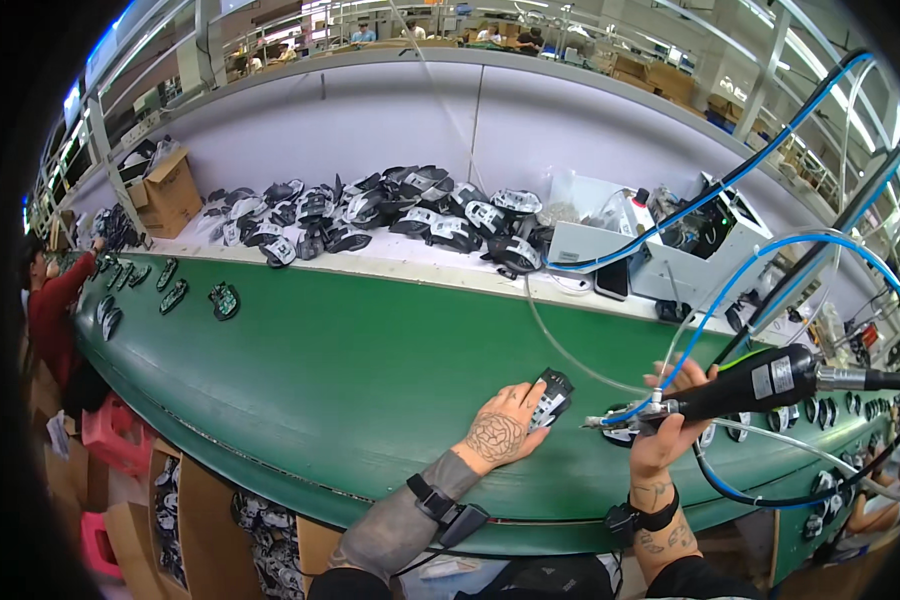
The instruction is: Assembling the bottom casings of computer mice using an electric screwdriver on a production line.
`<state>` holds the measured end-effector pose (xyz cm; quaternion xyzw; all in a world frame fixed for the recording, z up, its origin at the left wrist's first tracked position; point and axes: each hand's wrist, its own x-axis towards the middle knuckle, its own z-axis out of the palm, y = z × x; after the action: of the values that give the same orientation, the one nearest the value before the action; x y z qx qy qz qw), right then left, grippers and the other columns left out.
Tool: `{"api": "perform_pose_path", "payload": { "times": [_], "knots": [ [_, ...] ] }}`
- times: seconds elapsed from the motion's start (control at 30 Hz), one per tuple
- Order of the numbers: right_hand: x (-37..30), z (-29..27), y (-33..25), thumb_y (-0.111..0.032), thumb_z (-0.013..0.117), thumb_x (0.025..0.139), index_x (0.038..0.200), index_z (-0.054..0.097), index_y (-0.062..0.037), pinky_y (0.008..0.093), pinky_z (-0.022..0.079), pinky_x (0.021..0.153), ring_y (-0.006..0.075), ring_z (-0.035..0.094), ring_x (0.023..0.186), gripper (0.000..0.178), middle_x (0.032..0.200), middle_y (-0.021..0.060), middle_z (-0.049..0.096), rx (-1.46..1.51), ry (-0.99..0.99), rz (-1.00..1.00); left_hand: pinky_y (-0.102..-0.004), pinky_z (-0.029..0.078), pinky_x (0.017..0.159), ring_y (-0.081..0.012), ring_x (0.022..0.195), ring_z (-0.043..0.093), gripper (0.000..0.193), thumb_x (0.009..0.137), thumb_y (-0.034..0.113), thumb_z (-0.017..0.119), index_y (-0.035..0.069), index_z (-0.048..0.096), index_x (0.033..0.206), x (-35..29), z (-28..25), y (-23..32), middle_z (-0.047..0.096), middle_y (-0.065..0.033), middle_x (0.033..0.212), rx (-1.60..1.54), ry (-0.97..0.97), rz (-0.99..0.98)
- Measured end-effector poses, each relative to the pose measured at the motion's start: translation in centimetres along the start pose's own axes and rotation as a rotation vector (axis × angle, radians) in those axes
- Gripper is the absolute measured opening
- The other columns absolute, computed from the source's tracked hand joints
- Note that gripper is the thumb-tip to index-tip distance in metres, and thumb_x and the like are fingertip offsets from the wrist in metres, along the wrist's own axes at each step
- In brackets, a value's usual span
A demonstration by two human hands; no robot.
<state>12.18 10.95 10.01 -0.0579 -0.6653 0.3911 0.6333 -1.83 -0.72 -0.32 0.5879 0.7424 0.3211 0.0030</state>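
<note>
On the green conveyor belt (400,350), my left hand (508,428) is closed around a black and grey computer mouse shell (554,396). My right hand (665,440) grips a black power screwdriver (755,385) that lies nearly level, its bit end pointing left toward my left hand. Fingers are above the tool and the palm side is below it. Beneath the screwdriver's front end another mouse shell (620,437) rests on the belt, partly hidden. The bit tip is apart from the shell in my left hand.
Mouse shells (370,205) lie heaped on the ledge behind the belt. Circuit boards (225,300) sit at the belt's left. A white machine (660,250) stands back right, with blue hoses (710,315) looping near my right arm. A red-sleeved person (55,305) works far left. Boxes (200,520) stand below.
</note>
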Motion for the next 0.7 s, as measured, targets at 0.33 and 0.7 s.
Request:
{"api": "perform_pose_path", "payload": {
  "times": [0.33, 0.7],
  "knots": [
    [-2.8, -2.1, 0.0, -0.02, 0.061, 0.072, 0.136, 0.01, 0.0023, 0.038, 0.035, 0.099, 0.0287, 0.038, 0.12, 0.085, 0.143, 0.0177, 0.019, -0.171, -0.06, 0.102, -0.0396, 0.041, 0.091, -0.0338, 0.106, 0.048, 0.067, 0.073, 0.029, 0.065, 0.001, 0.038, 0.129, 0.5, -0.3, 0.6, 0.047, -0.0179, 0.118, 0.003, -0.009, 0.024],
    [-4.9, -1.8, 1.2, -0.011, 0.068, 0.066, 0.134, 0.014, 0.0089, 0.0373, 0.039, 0.093, 0.0275, 0.046, 0.112, 0.088, 0.128, 0.0213, 0.033, -0.026, -0.176, 0.004, -0.041, 0.04, 0.091, -0.0341, 0.108, 0.046, 0.071, 0.072, 0.027, 0.067, 0.004, 0.036, 0.131, 0.6, 0.3, 0.6, 0.046, -0.0179, 0.12, -0.01, -0.031, 0.034]
  ]
}}
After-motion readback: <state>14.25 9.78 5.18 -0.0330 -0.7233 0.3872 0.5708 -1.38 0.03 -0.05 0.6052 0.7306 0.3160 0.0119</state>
